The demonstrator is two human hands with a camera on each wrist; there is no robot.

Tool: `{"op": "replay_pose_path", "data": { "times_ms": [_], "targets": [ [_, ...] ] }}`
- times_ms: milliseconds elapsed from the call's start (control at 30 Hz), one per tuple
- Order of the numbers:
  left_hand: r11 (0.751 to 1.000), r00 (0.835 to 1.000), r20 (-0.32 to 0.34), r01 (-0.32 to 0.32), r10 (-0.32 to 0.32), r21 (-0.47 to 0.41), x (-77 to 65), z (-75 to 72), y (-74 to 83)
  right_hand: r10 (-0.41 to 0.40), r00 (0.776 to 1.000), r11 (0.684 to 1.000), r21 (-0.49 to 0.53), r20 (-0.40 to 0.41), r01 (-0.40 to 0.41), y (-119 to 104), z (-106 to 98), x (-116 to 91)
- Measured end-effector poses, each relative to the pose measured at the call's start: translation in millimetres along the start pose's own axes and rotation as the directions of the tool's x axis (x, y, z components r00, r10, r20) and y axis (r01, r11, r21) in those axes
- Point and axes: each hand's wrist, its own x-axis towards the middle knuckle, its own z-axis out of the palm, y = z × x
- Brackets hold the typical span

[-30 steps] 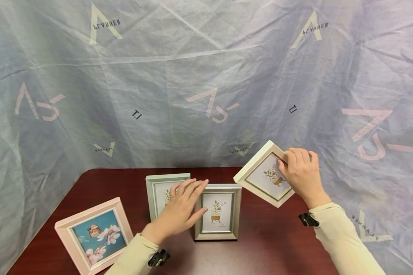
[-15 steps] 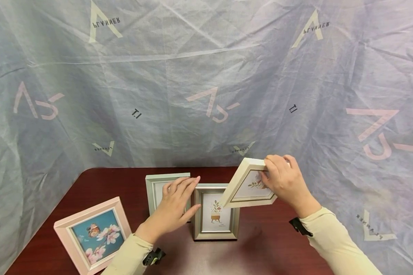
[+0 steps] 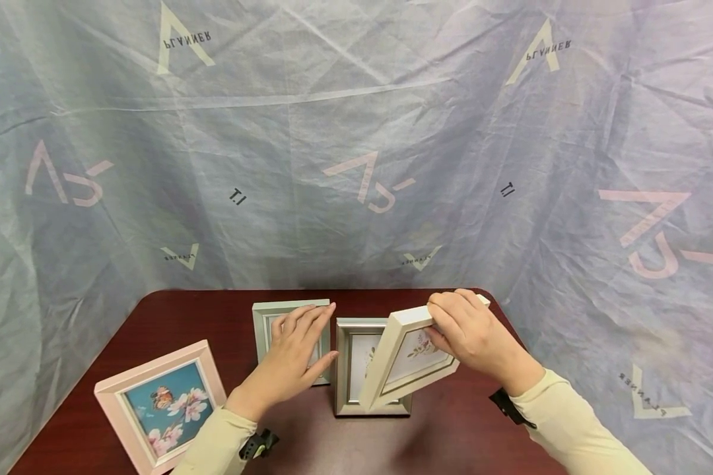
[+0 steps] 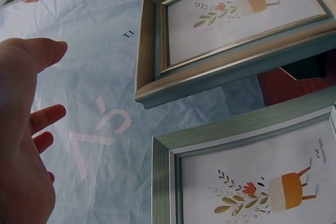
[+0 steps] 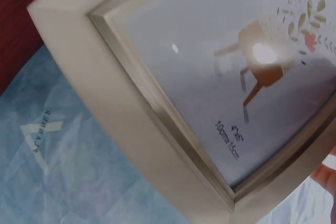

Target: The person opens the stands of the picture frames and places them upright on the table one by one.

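Observation:
My right hand [image 3: 474, 335] grips the upper edge of a cream picture frame [image 3: 382, 368], fingers over the top and thumb at the front. That frame is tilted and partly covers a silver-gold picture frame [image 3: 342, 369] standing upright. My left hand [image 3: 290, 361] has its fingers loosely extended and hides part of a pale green picture frame [image 3: 261, 330]. In the left wrist view, this hand [image 4: 23, 124] holds nothing and is apart from the silver-gold and green frames. The right wrist view is mostly filled by the cream frame [image 5: 115, 98] and its flowerpot print.
A pink picture frame [image 3: 169, 409] with a butterfly and blossom picture stands at the left front, next to my left sleeve. The dark red table [image 3: 214, 313] has rounded back corners. A grey printed cloth [image 3: 356, 132] hangs behind and at both sides.
My right hand has brought the cream frame left and down, turning it, so it overlaps the silver-gold frame. My left hand has drawn back slightly left, away from the silver-gold frame.

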Motion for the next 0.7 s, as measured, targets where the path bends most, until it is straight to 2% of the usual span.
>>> {"op": "replay_pose_path", "data": {
  "times_ms": [200,400,567,700],
  "targets": [
    [1.0,1.0,0.001,0.002,-0.002,0.009,-0.8,-0.6,0.1,-0.061,0.998,0.993,0.099,0.014,0.059,-6,-4,7],
    [1.0,1.0,-0.011,-0.017,0.017,0.012,-2.0,0.8,1.6,-0.106,0.994,0.977,0.184,-0.022,0.109,-12,0,6],
    [0.999,1.0,-0.012,-0.029,0.029,0.015,-2.5,0.9,2.6,-0.127,0.991,0.973,0.192,-0.032,0.131,-17,4,4],
    [0.999,0.999,0.002,-0.038,0.038,0.021,-4.0,0.7,2.0,-0.142,0.99,0.978,0.155,-0.01,0.142,-19,6,4]
  ]
}}
